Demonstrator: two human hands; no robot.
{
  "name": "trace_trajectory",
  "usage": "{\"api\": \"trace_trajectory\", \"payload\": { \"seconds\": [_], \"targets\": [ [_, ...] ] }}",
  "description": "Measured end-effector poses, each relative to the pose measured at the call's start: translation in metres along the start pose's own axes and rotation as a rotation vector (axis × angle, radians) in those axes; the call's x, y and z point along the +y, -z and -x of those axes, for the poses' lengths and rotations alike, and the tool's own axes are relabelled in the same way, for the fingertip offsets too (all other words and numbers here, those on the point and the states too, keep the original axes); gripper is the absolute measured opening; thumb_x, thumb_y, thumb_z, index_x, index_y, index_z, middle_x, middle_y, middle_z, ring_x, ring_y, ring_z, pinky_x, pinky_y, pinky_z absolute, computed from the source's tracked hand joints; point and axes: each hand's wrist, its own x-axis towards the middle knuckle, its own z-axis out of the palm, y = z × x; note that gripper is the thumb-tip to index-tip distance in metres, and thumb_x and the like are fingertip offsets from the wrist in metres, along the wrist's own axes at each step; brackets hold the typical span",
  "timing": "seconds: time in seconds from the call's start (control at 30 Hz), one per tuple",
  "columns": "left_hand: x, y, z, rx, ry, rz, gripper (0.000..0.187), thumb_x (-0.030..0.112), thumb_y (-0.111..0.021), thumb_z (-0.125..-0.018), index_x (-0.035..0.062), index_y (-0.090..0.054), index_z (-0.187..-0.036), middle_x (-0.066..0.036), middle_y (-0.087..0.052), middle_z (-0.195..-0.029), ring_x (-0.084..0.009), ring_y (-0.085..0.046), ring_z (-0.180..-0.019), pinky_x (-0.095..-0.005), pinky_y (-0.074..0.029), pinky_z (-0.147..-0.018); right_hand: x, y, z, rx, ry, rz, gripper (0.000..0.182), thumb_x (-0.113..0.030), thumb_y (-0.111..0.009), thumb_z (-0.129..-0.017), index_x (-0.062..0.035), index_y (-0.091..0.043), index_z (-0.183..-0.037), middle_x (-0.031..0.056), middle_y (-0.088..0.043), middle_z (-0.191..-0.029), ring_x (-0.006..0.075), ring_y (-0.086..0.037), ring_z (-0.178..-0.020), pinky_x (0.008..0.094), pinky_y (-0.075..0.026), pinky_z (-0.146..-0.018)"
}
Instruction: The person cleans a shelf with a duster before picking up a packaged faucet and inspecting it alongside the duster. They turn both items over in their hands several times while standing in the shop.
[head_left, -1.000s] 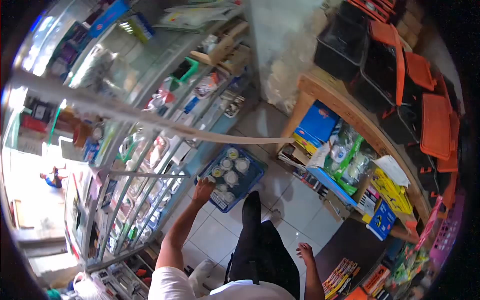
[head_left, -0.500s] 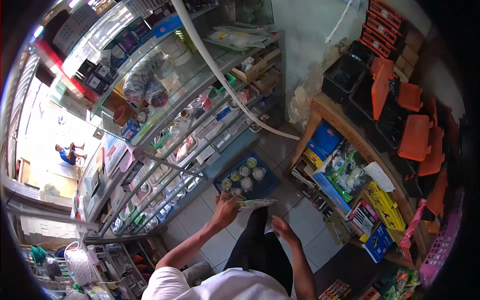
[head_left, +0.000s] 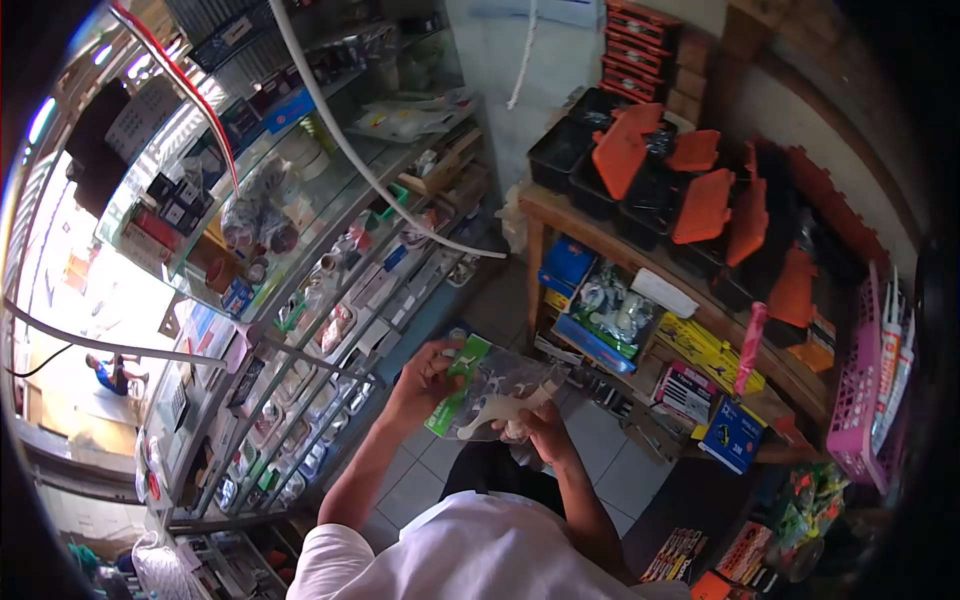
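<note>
A clear plastic packet (head_left: 490, 390) with a green header strip is stretched between my two hands, with a cream-coloured piece inside whose kind I cannot make out. My left hand (head_left: 422, 385) is closed on the green header end. At the lower right end, my right hand (head_left: 540, 432) grips the clear plastic near the cream piece. The packet hangs in front of my body, above the tiled floor (head_left: 420, 450).
Glass display shelves (head_left: 330, 290) full of small goods run along the left. To the right stands a wooden shelf (head_left: 640, 235) with black bins and orange lids (head_left: 625, 150) on top. A pink basket (head_left: 862, 400) is at far right. A seated person (head_left: 110, 372) is outside.
The packet has come up closer and turned so its green header shows. My right hand, free before, now grips its other end. The view has shifted to the right.
</note>
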Motion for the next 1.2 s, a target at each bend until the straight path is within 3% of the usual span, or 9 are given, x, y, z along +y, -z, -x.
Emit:
{"api": "trace_trajectory", "payload": {
  "seconds": [0.13, 0.33, 0.5, 0.63, 0.77, 0.9, 1.0, 1.1, 1.2],
  "targets": [
    [0.017, -0.031, -0.013, 0.037, -0.032, 0.128, 0.043, -0.004, -0.062, -0.088, 0.0032, -0.047, -0.128, -0.004, -0.068, -0.094, -0.0037, -0.055, -0.076, -0.0201, -0.043, -0.067, -0.012, -0.006, 0.028, 0.105, 0.085, 0.072, 0.052, -0.032, -0.069, -0.086, -0.0015, -0.045, -0.121, 0.0179, -0.062, -0.105, 0.0258, -0.068, -0.082, 0.0351, -0.057, -0.067],
    [0.014, -0.046, -0.025, 0.113, -0.336, -0.714, 0.054, 0.002, -0.077, -0.072, 0.0055, -0.056, -0.122, -0.004, -0.066, -0.079, -0.0133, -0.062, -0.071, -0.0253, -0.047, -0.067, -0.019, -0.019, 0.065, 0.326, 0.095, 0.018, 0.052, -0.036, -0.07, -0.085, -0.0021, -0.048, -0.119, 0.0158, -0.065, -0.105, 0.0233, -0.069, -0.081, 0.0308, -0.058, -0.06],
    [0.006, -0.064, -0.026, 0.068, -0.462, -0.821, 0.055, -0.001, -0.073, -0.075, 0.0056, -0.053, -0.125, -0.006, -0.064, -0.078, -0.0172, -0.061, -0.076, -0.0293, -0.047, -0.074, -0.014, -0.019, 0.081, 0.453, 0.169, -0.046, 0.05, -0.035, -0.067, -0.086, -0.003, -0.049, -0.12, 0.0136, -0.064, -0.101, 0.0208, -0.067, -0.08, 0.0301, -0.055, -0.061],
    [-0.021, -0.061, -0.027, 0.089, -0.245, -0.082, 0.057, 0.029, -0.062, -0.09, 0.0019, -0.04, -0.135, -0.006, -0.066, -0.096, -0.0188, -0.06, -0.095, -0.0329, -0.044, -0.085, -0.017, -0.021, 0.095, 0.445, 0.313, -0.472, 0.046, -0.036, -0.059, -0.093, -0.0016, -0.051, -0.123, 0.0104, -0.064, -0.105, 0.0201, -0.065, -0.089, 0.0341, -0.052, -0.072],
    [-0.086, -0.08, -0.007, -0.416, 0.071, 0.371, 0.081, 0.055, -0.06, -0.084, 0.0056, -0.032, -0.142, -0.016, -0.045, -0.138, -0.0243, -0.048, -0.122, -0.0375, -0.042, -0.095, 0.003, 0.006, 0.098, 0.496, 0.406, -0.587, 0.046, -0.038, -0.053, -0.096, -0.0018, -0.052, -0.124, 0.01, -0.065, -0.107, 0.0189, -0.063, -0.094, 0.0331, -0.052, -0.077],
    [-0.093, -0.132, 0.004, -0.478, 0.008, 0.398, 0.077, 0.05, -0.059, -0.087, 0.0061, -0.029, -0.144, -0.014, -0.044, -0.139, -0.0257, -0.047, -0.124, -0.0423, -0.042, -0.098, 0.001, -0.015, 0.09, 0.747, 0.407, -0.431, 0.03, -0.031, -0.061, -0.094, -0.0062, -0.057, -0.111, 0.0037, -0.064, -0.088, 0.0141, -0.062, -0.078, 0.0295, -0.05, -0.069],
    [-0.093, -0.142, -0.008, -0.315, 0.345, 0.709, 0.056, 0.036, -0.05, -0.095, 0.0063, -0.034, -0.141, -0.012, -0.05, -0.132, -0.0249, -0.052, -0.118, -0.0412, -0.045, -0.097, 0.012, -0.021, 0.086, 0.933, 0.235, 0.015, 0.026, -0.03, -0.067, -0.09, -0.0045, -0.061, -0.094, 0.0007, -0.063, -0.081, 0.0115, -0.058, -0.068, 0.029, -0.047, -0.061],
    [-0.105, -0.123, -0.026, -0.27, 0.458, 0.76, 0.045, 0.032, -0.035, -0.101, 0.0097, -0.039, -0.14, -0.014, -0.053, -0.132, -0.0268, -0.055, -0.117, -0.0419, -0.044, -0.1, -0.01, -0.01, 0.11, 0.722, 0.274, 0.494, 0.052, -0.05, -0.058, -0.091, -0.0004, -0.064, -0.107, 0.0074, -0.067, -0.097, 0.0138, -0.062, -0.08, 0.0267, -0.048, -0.067],
    [-0.115, -0.108, -0.037, -0.261, 0.425, 0.902, 0.045, 0.032, -0.034, -0.101, 0.0055, -0.042, -0.137, -0.015, -0.057, -0.125, -0.0305, -0.057, -0.113, -0.0456, -0.047, -0.096, -0.092, -0.004, 0.135, 0.861, 0.409, 0.146, 0.065, -0.065, -0.038, -0.092, -0.0071, -0.058, -0.115, 0.0116, -0.066, -0.104, 0.0191, -0.064, -0.086, 0.0303, -0.048, -0.068]
  ]
}}
